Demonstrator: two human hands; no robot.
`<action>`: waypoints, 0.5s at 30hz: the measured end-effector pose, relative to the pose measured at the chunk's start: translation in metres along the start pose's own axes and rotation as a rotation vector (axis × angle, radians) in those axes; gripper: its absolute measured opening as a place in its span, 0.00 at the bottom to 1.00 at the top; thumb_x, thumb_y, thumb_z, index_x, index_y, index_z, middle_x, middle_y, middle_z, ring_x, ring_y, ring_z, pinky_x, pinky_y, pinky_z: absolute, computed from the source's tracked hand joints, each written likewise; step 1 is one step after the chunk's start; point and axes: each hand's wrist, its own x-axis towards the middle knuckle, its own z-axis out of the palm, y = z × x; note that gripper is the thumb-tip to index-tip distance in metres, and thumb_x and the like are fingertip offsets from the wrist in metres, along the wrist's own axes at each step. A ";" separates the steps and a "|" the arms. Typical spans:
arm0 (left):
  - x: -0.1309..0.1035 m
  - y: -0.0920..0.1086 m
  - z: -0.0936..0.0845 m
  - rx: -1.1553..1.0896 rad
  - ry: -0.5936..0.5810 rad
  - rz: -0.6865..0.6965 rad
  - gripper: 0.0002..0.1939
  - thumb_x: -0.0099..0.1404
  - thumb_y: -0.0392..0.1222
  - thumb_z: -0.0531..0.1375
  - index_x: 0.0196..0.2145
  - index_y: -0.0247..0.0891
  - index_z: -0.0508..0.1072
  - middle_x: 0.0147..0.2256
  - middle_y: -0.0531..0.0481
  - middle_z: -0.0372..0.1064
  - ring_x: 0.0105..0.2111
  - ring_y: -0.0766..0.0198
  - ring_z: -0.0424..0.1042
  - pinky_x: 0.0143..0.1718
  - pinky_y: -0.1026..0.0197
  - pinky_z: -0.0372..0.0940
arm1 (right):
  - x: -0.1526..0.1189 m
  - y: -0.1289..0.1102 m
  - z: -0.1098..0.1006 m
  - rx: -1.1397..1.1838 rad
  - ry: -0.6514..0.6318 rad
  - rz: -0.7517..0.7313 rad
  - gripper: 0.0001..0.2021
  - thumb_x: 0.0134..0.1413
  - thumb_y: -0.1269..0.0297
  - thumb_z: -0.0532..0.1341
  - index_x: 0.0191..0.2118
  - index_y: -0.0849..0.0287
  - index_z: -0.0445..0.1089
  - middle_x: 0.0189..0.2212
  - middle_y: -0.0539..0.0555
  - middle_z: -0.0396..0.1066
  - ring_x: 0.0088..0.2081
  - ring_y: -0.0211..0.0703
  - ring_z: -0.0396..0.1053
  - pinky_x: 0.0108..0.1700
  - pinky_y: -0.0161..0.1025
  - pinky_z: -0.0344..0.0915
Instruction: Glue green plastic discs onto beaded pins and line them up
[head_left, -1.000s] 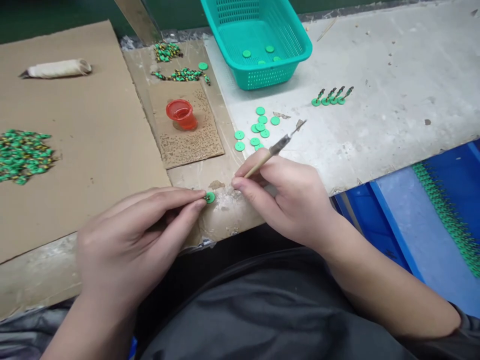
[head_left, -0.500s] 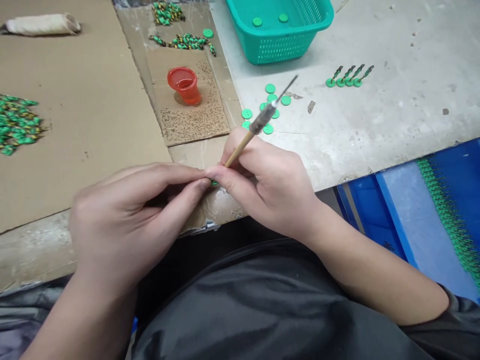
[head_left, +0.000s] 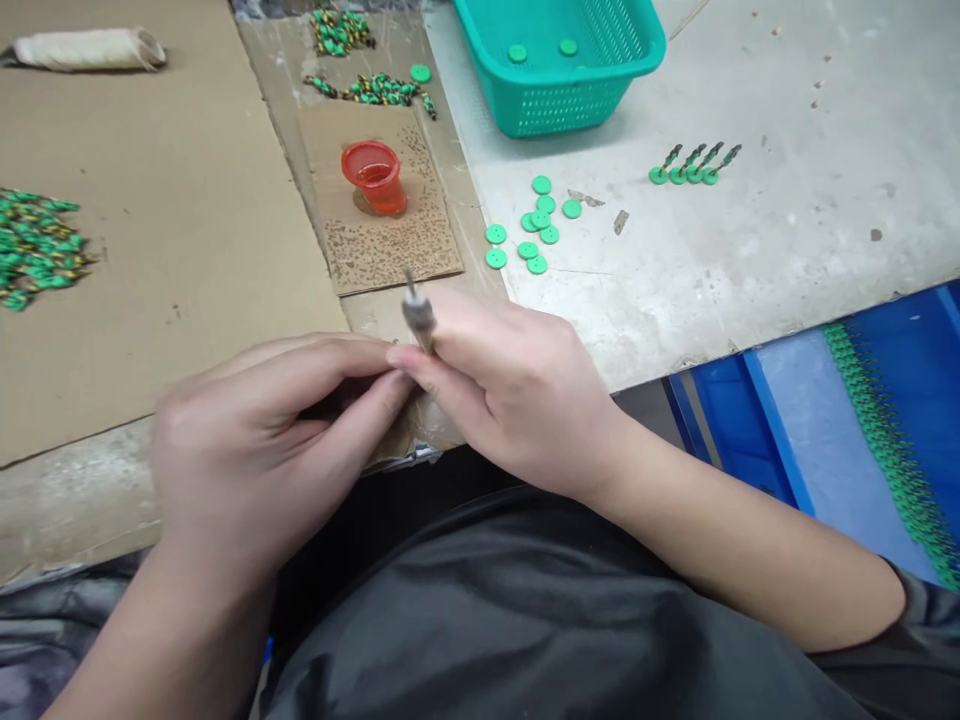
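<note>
My right hand (head_left: 517,390) is closed on a thin tool (head_left: 418,312) with a grey collar and a narrow metal tip, which points up and away from me. My left hand (head_left: 277,440) has its thumb and forefinger pressed together, touching my right fingertips at the table's near edge. What the left fingers pinch is hidden. Several green discs with small holes (head_left: 541,219) lie beyond my right hand. A red cup (head_left: 379,180) holding liquid stands on a speckled cardboard piece (head_left: 390,245) beyond the fingertips.
A green basket (head_left: 562,110) with discs inside stands at the back. Upright twisted pieces on discs (head_left: 694,175) stand right of it. Green-and-black pieces (head_left: 41,245) lie on cardboard at left, below a white roll (head_left: 90,48). Blue trays (head_left: 919,380) are at lower right.
The tool in my right hand has swung from leaning right to nearly upright, its tip now further left. My right hand has shifted slightly left. The green piece between my fingertips no longer shows.
</note>
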 end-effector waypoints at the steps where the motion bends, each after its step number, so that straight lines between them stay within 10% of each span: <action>1: 0.000 0.003 0.000 0.004 0.009 -0.022 0.05 0.79 0.41 0.71 0.46 0.49 0.90 0.46 0.58 0.89 0.46 0.65 0.87 0.53 0.65 0.75 | 0.001 0.001 0.000 0.002 0.002 0.004 0.09 0.88 0.60 0.58 0.51 0.48 0.75 0.47 0.53 0.84 0.50 0.49 0.82 0.58 0.42 0.78; 15: 0.001 -0.001 -0.003 0.125 -0.011 0.058 0.09 0.80 0.45 0.70 0.55 0.46 0.87 0.45 0.53 0.85 0.42 0.64 0.81 0.49 0.59 0.74 | 0.005 0.031 -0.012 -0.021 0.083 -0.134 0.15 0.89 0.59 0.61 0.44 0.56 0.77 0.41 0.50 0.81 0.39 0.43 0.78 0.50 0.39 0.75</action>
